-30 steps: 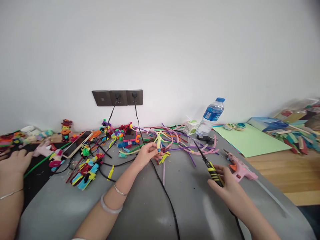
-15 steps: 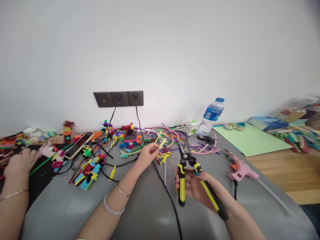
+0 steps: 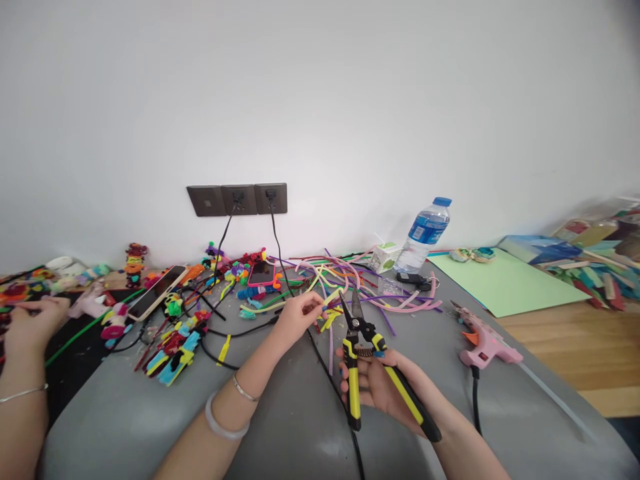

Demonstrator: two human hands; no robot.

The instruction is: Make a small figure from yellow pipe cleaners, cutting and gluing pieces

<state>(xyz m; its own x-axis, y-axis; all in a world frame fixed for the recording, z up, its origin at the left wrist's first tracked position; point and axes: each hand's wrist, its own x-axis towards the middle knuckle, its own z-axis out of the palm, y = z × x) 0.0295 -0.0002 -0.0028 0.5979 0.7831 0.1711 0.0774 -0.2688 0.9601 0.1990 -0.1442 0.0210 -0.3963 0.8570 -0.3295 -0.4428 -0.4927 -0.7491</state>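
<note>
My left hand (image 3: 299,320) pinches a short pale-yellow pipe cleaner (image 3: 333,295) that points up to the right. In my right hand (image 3: 385,387) lies a pair of wire-cutting pliers (image 3: 363,340) with yellow-and-black handles, the handles spread and the jaws parted. The pliers' tips are close to the yellow piece; whether they touch it I cannot tell. Behind both hands spreads a tangle of coloured pipe cleaners (image 3: 400,303), with short yellow pieces (image 3: 327,320) just below my left fingers.
A pink glue gun (image 3: 487,347) lies at the right, its cord running forward. Behind stand a water bottle (image 3: 425,233) and a drink carton (image 3: 385,257). Black cables (image 3: 320,363) cross the grey table. A phone (image 3: 159,291) and pipe-cleaner figures (image 3: 175,350) lie left, near another person's hand (image 3: 37,323).
The pliers in my right hand have moved left, bringing their jaws close to the yellow pipe cleaner. That piece is now tilted lower. The other person's hand has shifted slightly left.
</note>
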